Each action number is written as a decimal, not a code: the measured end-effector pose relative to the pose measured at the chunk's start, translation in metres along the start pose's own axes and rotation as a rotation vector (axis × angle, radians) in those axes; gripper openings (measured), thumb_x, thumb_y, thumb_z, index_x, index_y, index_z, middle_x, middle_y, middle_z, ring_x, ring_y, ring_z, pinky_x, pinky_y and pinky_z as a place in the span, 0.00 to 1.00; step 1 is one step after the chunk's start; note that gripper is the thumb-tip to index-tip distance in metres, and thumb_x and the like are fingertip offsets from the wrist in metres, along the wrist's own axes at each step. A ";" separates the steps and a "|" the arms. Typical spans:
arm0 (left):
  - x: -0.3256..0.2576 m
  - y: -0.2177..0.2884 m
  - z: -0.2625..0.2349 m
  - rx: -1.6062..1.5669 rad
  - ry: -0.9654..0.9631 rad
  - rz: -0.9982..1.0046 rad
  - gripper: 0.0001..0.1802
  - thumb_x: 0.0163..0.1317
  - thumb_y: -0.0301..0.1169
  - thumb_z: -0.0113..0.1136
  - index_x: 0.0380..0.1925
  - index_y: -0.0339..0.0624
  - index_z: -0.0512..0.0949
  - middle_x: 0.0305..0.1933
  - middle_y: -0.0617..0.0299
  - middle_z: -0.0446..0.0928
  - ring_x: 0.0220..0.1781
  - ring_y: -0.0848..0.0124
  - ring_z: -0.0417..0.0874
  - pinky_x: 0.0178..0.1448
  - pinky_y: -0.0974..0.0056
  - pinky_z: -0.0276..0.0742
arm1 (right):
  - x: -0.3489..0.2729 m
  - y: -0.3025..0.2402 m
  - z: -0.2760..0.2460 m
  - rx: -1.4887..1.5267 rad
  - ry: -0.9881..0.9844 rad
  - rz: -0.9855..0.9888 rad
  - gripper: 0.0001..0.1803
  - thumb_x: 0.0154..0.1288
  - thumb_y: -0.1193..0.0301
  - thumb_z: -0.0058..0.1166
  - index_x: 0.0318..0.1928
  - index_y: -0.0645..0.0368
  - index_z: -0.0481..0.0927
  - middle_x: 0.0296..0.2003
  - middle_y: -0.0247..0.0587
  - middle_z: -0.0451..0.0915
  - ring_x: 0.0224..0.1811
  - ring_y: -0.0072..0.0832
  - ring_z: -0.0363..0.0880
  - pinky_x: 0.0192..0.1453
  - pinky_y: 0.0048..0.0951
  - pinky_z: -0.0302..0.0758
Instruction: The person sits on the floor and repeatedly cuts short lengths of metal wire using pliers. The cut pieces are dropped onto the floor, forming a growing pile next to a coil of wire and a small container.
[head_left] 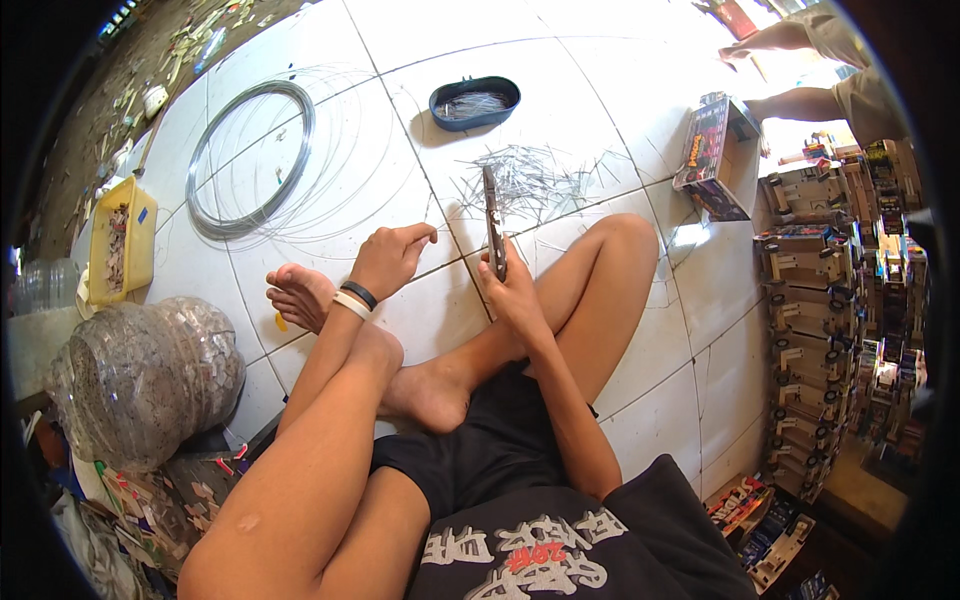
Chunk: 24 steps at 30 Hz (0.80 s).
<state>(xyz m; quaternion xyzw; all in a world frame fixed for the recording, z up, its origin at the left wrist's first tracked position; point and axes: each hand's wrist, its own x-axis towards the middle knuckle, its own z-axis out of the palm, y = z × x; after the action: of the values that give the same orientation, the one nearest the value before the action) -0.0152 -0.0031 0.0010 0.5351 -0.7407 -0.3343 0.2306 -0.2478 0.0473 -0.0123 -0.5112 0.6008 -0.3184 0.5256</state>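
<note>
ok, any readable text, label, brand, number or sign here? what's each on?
Leaving the wording uncopied; print stands here:
Shirt: large pale characters, smaller red ones amid them.
Box: red lettering on a dark side; smaller print too small to read.
Toy vehicles: coloured print, mostly too small or blurred.
Yellow tub: blue patch, too small to read.
Tool, wire coil, blue container: none I can make out.

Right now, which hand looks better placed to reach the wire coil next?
Probably the left: the left hand is nearer the wire coil, though whether it pinches anything is unclear. The right hand is farther off and holds a dark tool.
</note>
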 end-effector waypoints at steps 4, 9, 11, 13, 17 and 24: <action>0.000 0.001 0.000 -0.023 0.028 0.027 0.09 0.71 0.29 0.57 0.44 0.45 0.86 0.22 0.50 0.78 0.22 0.55 0.78 0.33 0.55 0.73 | 0.000 -0.004 0.002 0.174 -0.042 0.192 0.19 0.77 0.70 0.59 0.63 0.55 0.72 0.41 0.35 0.79 0.44 0.25 0.80 0.43 0.28 0.76; -0.001 0.005 -0.003 -0.021 0.002 0.017 0.10 0.71 0.29 0.58 0.46 0.45 0.86 0.23 0.49 0.79 0.22 0.55 0.77 0.33 0.55 0.73 | -0.017 -0.018 0.008 0.493 -0.064 0.365 0.22 0.77 0.66 0.61 0.65 0.52 0.69 0.41 0.36 0.80 0.44 0.27 0.83 0.41 0.30 0.78; -0.001 0.006 -0.004 -0.015 -0.021 0.005 0.10 0.71 0.30 0.57 0.46 0.48 0.86 0.25 0.49 0.80 0.25 0.52 0.80 0.35 0.53 0.76 | -0.020 -0.020 0.011 0.546 -0.057 0.430 0.23 0.77 0.66 0.61 0.65 0.52 0.69 0.41 0.37 0.80 0.44 0.28 0.83 0.40 0.31 0.80; -0.002 0.008 -0.005 0.014 -0.062 -0.037 0.11 0.72 0.31 0.57 0.47 0.52 0.87 0.28 0.50 0.84 0.32 0.48 0.86 0.40 0.49 0.81 | -0.018 -0.018 0.014 0.570 -0.038 0.444 0.21 0.77 0.66 0.60 0.64 0.53 0.70 0.40 0.38 0.81 0.41 0.28 0.83 0.39 0.33 0.81; -0.002 0.008 -0.006 0.013 -0.047 -0.018 0.10 0.71 0.31 0.57 0.47 0.50 0.86 0.25 0.49 0.81 0.28 0.50 0.83 0.37 0.51 0.78 | -0.004 -0.006 0.020 0.371 0.009 0.387 0.13 0.77 0.66 0.58 0.55 0.56 0.75 0.34 0.38 0.81 0.32 0.27 0.80 0.36 0.33 0.79; -0.001 0.004 -0.005 -0.023 0.030 -0.016 0.09 0.73 0.30 0.56 0.45 0.46 0.85 0.18 0.51 0.73 0.19 0.57 0.74 0.30 0.55 0.70 | 0.014 0.006 0.016 -0.090 0.188 0.240 0.11 0.79 0.65 0.54 0.50 0.60 0.77 0.25 0.28 0.74 0.24 0.20 0.73 0.27 0.28 0.71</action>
<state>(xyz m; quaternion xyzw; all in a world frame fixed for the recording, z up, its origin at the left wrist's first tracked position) -0.0135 -0.0024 0.0075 0.5434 -0.7290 -0.3363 0.2453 -0.2337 0.0386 -0.0262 -0.4268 0.7178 -0.2725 0.4779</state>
